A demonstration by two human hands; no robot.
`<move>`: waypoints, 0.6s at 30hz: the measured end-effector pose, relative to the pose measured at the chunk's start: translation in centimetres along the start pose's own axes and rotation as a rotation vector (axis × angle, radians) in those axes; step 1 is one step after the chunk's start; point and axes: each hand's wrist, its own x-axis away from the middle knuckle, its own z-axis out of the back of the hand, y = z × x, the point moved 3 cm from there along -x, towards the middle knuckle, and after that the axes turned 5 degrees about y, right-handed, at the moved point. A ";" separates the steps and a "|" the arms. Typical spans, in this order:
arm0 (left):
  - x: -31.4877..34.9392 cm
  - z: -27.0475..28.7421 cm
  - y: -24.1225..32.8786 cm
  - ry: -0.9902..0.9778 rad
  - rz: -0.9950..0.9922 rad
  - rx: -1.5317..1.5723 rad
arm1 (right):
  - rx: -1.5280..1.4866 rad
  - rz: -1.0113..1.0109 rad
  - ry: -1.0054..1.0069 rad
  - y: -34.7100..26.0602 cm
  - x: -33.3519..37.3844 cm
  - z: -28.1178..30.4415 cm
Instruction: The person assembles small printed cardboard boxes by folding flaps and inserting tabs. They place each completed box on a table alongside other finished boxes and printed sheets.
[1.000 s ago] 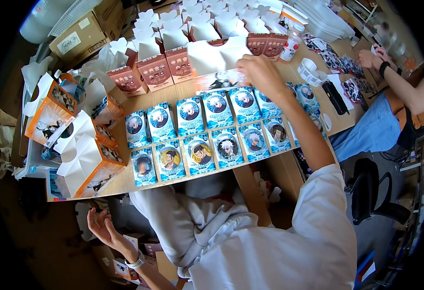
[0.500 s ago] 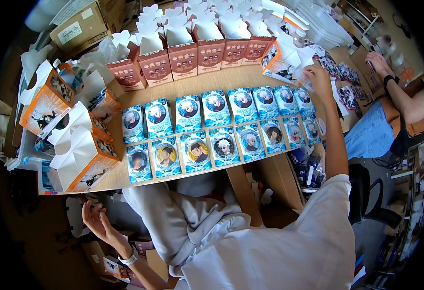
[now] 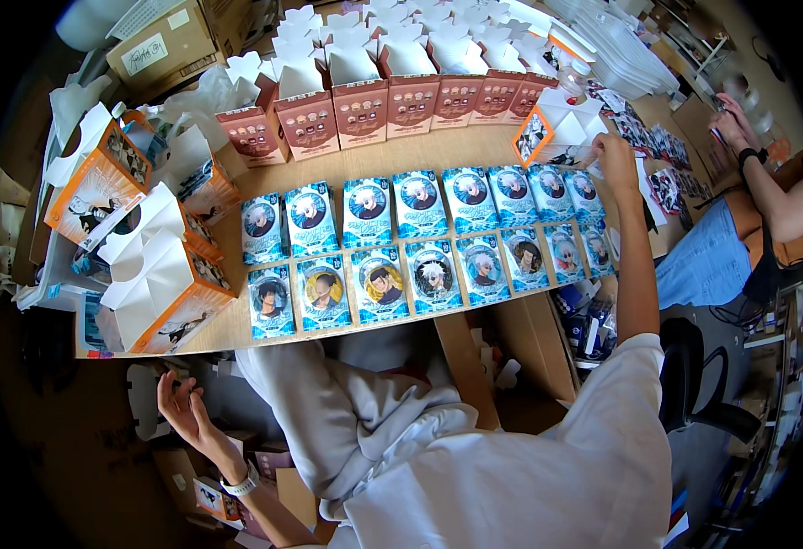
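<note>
Two rows of blue packets (image 3: pixel 420 205) with round character pictures lie face up on the table. At the far right end of the back row stands a small white and orange open-topped carton (image 3: pixel 573 126). My right hand (image 3: pixel 615 161) has its fingers closed at the carton's right edge; the fingertips are partly hidden. My left hand (image 3: pixel 185 410) is off the table's front edge at the lower left, fingers apart and holding nothing. Nearest to it on the table are more orange and white cartons (image 3: pixel 168 293) with raised flaps.
Open reddish-brown boxes (image 3: pixel 360 112) stand in rows along the back. Cards (image 3: pixel 667 146) lie spread at the right, near a co-worker's hands (image 3: pixel 733 123). Stacked clear trays (image 3: pixel 616 55) stand at the back right. A cardboard box (image 3: pixel 520 352) sits below the front edge.
My right hand and the carton have moved slightly toward me, and the carton now sits more upright. My left hand has hardly moved. The whole view has shifted slightly.
</note>
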 end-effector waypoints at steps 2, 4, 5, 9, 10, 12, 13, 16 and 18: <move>0.0 0.1 -0.2 0.005 0.001 0.005 | 0.053 -0.012 -0.006 0.0 -0.5 -0.3; -0.1 -0.2 -0.2 0.003 0.008 0.032 | 0.124 -0.021 0.088 -0.8 -0.1 0.6; -0.1 0.3 0.1 0.017 0.006 0.030 | 0.139 -0.017 0.135 -2.6 0.1 1.1; -1.7 1.5 -0.9 0.068 0.042 0.065 | 0.056 0.166 0.282 -13.1 0.6 4.7; -2.2 1.4 -1.0 0.079 0.032 0.081 | -0.087 0.216 0.261 -16.4 1.0 5.6; -3.7 1.1 -1.6 0.095 -0.004 0.107 | -0.443 0.254 0.116 -23.4 2.4 6.3; -4.5 1.5 -1.8 0.106 -0.036 0.088 | -0.553 0.367 0.070 -27.0 3.1 6.0; -6.3 1.2 -2.4 0.163 -0.036 0.031 | -0.878 0.420 -0.277 -37.3 5.9 6.9; -7.0 1.8 -3.1 0.221 -0.039 -0.076 | -1.035 0.532 -0.422 -43.3 7.5 7.1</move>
